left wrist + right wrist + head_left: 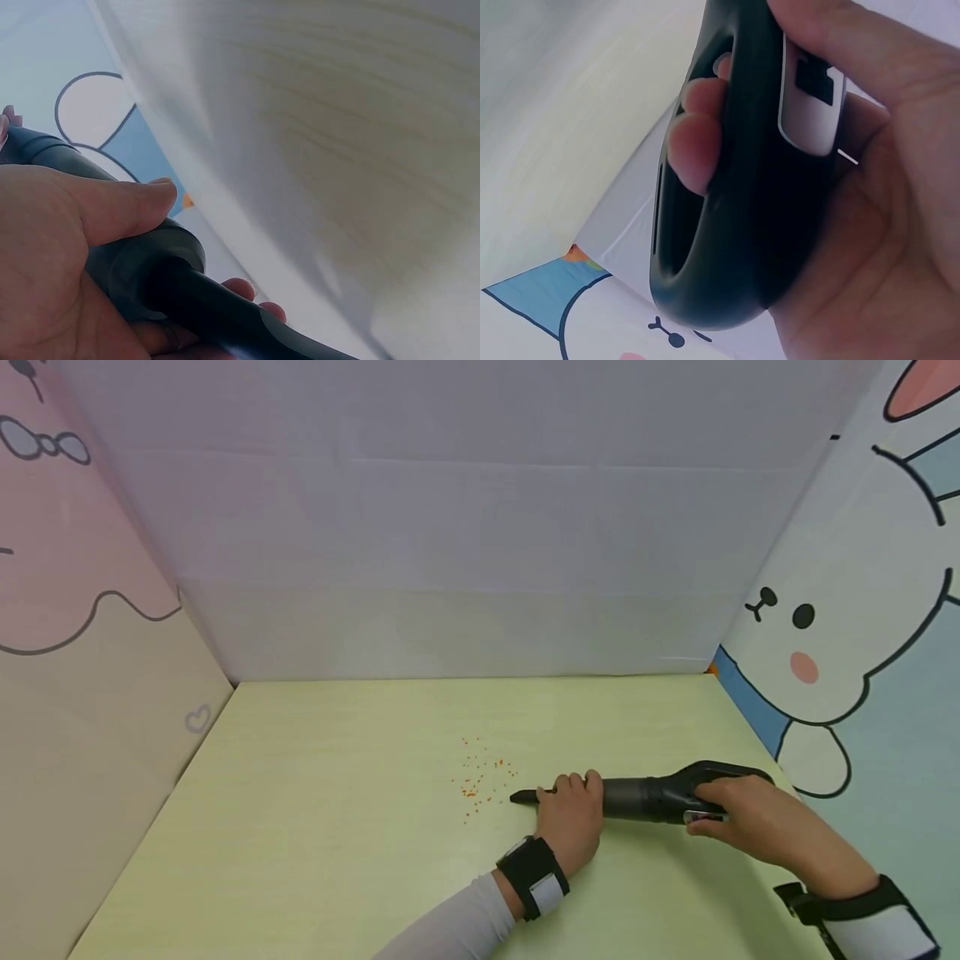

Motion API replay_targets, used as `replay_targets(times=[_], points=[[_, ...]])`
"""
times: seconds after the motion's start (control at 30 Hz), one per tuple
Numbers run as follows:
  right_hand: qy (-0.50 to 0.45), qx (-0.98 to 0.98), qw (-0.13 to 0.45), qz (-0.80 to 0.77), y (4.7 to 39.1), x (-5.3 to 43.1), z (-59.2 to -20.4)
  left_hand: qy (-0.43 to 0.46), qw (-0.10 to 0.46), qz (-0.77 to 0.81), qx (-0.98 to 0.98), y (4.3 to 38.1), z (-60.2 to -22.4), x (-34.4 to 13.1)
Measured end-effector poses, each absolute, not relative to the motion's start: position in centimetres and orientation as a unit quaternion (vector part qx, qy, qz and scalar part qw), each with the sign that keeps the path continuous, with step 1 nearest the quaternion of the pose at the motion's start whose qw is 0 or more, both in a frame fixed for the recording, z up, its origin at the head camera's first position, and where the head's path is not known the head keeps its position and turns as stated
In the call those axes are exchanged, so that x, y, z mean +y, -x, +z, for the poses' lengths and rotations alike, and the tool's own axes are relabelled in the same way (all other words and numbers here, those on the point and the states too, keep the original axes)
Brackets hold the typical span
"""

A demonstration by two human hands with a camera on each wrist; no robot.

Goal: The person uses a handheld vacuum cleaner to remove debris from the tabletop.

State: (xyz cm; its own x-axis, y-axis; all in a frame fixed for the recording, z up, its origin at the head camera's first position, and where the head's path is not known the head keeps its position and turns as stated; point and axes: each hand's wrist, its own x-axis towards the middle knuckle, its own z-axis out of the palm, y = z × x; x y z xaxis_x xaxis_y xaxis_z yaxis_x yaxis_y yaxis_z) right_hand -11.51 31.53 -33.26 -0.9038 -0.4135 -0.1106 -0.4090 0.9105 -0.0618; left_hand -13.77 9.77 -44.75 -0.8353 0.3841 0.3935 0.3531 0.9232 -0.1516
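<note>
A black and dark grey handheld vacuum cleaner (630,799) is held sideways over the table, its narrow nozzle (523,797) pointing left. My left hand (572,818) grips its front end; in the left wrist view the thumb lies over the body and fingers pass beneath the nozzle (225,311). At the rear, my right hand (765,822) holds the handle (735,262), with fingertips coming through its loop in the right wrist view. Small orange crumbs (470,792) lie scattered on the tabletop, just left of the nozzle tip. Whether the tip touches the table cannot be told.
The pale yellow table (300,827) is bounded by a white back wall (450,543). A pink and cream panel (90,735) stands at left, and a panel with a cartoon animal (862,635) at right, close to the vacuum's rear. Both wrists wear black straps.
</note>
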Motion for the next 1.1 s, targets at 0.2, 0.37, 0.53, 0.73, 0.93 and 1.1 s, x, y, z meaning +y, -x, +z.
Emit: replay_targets(times=[0.2, 0.37, 0.53, 0.73, 0.93, 1.1], points=[[0.208, 0.976, 0.063, -0.019, 11.7, 31.5, -33.3, 0.196, 0.216, 0.039, -0.956, 14.1, -44.5, 9.7], [0.201, 0.977, 0.068, -0.021, 11.9, 31.5, -33.3, 0.196, 0.209, 0.035, -0.957, 14.3, -44.1, 9.6], [0.2, 0.977, 0.064, -0.025, 12.0, 31.4, -33.2, 0.197, 0.204, 0.031, -0.958, 14.5, -43.8, 9.6], [0.198, 0.978, 0.061, -0.026, 12.0, 31.3, -33.0, 0.2, 0.2, 0.029, -0.959, 14.9, -43.7, 9.6], [0.196, 0.979, 0.059, -0.026, 12.1, 31.3, -32.9, 0.198, 0.201, 0.03, -0.959, 15.2, -43.7, 9.7], [0.197, 0.978, 0.061, -0.031, 12.1, 31.4, -32.9, 0.2, 0.196, 0.033, -0.959, 15.4, -43.5, 9.7]])
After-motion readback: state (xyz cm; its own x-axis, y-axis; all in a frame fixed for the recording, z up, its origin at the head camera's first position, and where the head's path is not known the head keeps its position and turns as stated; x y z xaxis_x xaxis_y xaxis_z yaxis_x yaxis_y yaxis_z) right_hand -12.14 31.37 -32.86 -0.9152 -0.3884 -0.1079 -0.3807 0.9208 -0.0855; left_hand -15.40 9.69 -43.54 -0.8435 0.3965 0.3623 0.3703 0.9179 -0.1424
